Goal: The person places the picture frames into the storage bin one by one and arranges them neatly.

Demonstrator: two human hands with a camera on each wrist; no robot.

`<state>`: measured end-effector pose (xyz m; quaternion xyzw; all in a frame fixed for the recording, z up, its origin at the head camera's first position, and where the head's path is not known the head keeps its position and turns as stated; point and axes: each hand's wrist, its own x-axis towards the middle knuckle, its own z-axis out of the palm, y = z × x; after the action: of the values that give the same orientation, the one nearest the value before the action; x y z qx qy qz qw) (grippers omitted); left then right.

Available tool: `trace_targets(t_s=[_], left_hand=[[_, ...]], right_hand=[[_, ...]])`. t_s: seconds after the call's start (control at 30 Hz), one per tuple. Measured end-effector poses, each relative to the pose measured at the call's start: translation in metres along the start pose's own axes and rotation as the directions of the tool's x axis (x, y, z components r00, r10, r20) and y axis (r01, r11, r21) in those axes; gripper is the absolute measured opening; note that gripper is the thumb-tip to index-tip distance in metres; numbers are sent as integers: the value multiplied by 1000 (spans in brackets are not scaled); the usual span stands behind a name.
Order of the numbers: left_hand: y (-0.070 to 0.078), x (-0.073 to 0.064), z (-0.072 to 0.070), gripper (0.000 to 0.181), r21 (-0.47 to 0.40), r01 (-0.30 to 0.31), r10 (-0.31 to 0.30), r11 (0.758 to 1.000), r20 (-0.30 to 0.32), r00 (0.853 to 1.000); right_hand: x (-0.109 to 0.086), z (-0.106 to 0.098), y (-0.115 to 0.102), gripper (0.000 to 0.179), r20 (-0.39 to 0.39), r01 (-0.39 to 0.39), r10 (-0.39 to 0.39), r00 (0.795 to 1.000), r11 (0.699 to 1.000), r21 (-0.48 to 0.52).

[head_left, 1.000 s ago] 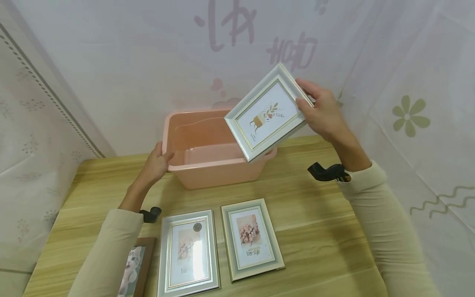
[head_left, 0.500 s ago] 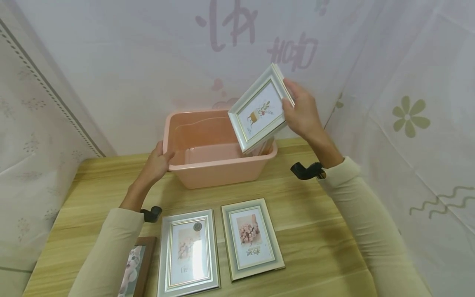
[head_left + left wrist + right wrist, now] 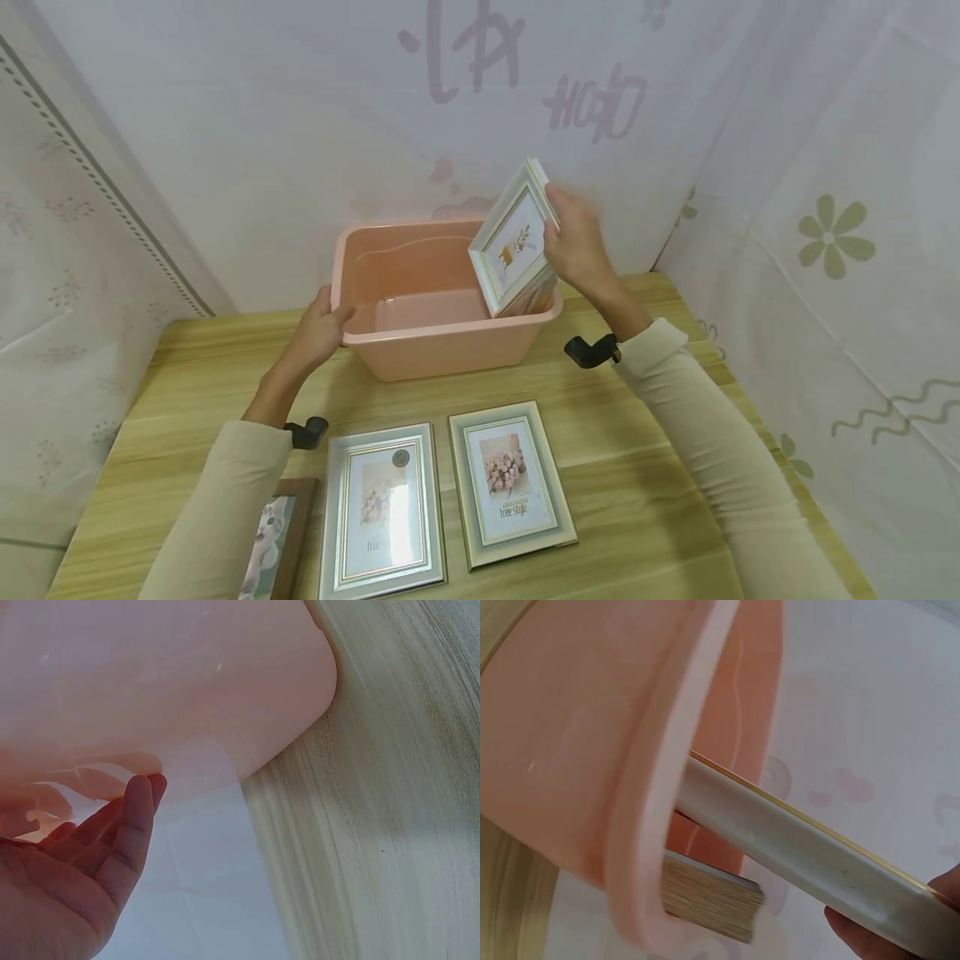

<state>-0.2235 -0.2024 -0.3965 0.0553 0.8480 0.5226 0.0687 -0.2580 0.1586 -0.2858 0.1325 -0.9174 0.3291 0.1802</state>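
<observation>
- Basin (image 3: 438,358): plain pink outside, more orange within.
- Held frame (image 3: 516,250): silvery white, thin gold inner line; white print, ochre motif, green sprigs.
- Near right frame (image 3: 513,485): pale silver-cream; pink bouquet, brownish lettering.
- Near middle frame (image 3: 384,512): silver with gold lines; faint pink flowers, dark round sticker.
- Near left frame (image 3: 297,533): brown; pale pinkish kitten on grey-green.
- Piece at basin's right end (image 3: 712,896): tan, wood-grain streaks.
- Tabletop (image 3: 637,467): yellow-green, wood-grain bands.
- Far backdrop (image 3: 300,125): pale lilac-white, mauve lettering.
- Right cloth (image 3: 810,333): off-white, olive flower, wavy lines.
- Left cloth (image 3: 82,225): off-white, grey dashes, small sprigs.
- Sleeves (image 3: 210,508): plain cream.
</observation>
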Motion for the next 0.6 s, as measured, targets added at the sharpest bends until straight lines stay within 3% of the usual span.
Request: trace_targets(t_s=[0.27, 0.6], left_hand=[[2, -1, 0, 55, 3, 5, -4, 1000, -9, 1000], [6, -4, 3, 55, 2, -11, 11, 1000, -7, 1000]], right_hand=[[-5, 21, 5, 54, 41, -25, 27, 999, 999, -44], [-12, 41, 4, 58, 110, -89, 91, 990, 996, -19]])
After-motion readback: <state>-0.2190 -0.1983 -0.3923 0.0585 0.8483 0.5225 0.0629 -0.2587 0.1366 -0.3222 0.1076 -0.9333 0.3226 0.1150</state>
